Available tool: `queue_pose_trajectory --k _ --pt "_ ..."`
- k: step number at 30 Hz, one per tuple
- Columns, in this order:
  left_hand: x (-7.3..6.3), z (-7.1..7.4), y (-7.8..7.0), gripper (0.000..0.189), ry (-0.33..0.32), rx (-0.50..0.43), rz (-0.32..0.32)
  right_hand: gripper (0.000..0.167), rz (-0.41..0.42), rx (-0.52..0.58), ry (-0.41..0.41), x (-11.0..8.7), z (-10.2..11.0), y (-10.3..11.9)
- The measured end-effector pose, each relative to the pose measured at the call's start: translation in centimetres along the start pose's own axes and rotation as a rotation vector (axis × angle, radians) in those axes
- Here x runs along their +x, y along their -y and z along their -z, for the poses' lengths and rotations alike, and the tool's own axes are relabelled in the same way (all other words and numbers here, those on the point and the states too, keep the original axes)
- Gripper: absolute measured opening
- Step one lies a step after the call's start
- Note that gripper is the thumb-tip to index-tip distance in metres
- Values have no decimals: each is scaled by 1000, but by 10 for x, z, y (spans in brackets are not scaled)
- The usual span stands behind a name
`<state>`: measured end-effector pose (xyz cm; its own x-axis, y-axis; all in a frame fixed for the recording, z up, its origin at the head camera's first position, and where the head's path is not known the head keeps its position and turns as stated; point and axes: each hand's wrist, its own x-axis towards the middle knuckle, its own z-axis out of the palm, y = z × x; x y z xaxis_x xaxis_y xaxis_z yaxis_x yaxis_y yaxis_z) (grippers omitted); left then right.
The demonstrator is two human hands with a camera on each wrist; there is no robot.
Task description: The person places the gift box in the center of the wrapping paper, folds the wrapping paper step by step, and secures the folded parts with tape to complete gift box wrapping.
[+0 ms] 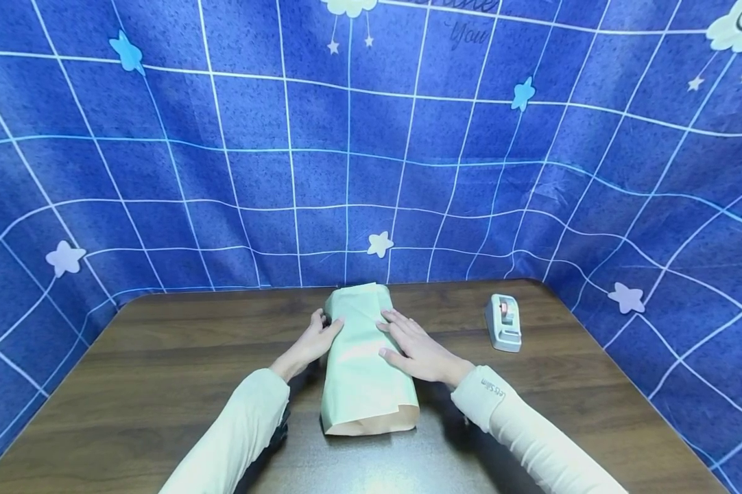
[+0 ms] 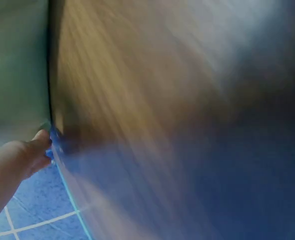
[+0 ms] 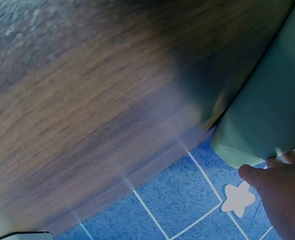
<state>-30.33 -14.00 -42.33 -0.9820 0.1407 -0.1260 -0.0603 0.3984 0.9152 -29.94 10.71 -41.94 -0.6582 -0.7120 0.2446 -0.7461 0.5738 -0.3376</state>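
A parcel in pale green paper (image 1: 361,357) lies lengthwise on the table, its near end showing a loose paper edge with a tan inner side. My left hand (image 1: 309,343) holds its left side toward the far end, thumb on top and fingers bent down along the side. Across the parcel's right upper face rests my right hand (image 1: 420,348), fingers extended and thumb apart. In the left wrist view, the left hand (image 2: 20,162) is at the parcel's edge; the right wrist view shows the right hand (image 3: 282,187) at the green paper (image 3: 267,115).
A white tape dispenser (image 1: 504,322) stands toward the back right of the brown wooden table (image 1: 210,357). Behind the table's far edge hangs a blue curtain (image 1: 254,171) with white grid lines, stars and clouds.
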Motion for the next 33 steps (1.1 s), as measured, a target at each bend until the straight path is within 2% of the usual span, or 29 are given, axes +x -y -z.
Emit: queue_pose_trajectory --k 4,8,17,21,26,33 --pt "3 -4 -5 79 -28 -87 7 55 -16 12 15 -1 1 0" --pt "4 -7 -10 76 -51 -120 -3 56 -28 10 27 0 1 0" --pt "8 -11 -8 74 37 -117 -20 56 -24 3 16 -1 1 0" --pt "5 -12 -7 73 49 -127 -12 54 -21 -13 10 -1 1 0" --pt "-11 -16 -9 76 94 -159 4 53 -12 -15 11 -1 0 0" --pt "-53 -24 -11 82 165 -204 40 55 -22 -10 24 -1 1 1"
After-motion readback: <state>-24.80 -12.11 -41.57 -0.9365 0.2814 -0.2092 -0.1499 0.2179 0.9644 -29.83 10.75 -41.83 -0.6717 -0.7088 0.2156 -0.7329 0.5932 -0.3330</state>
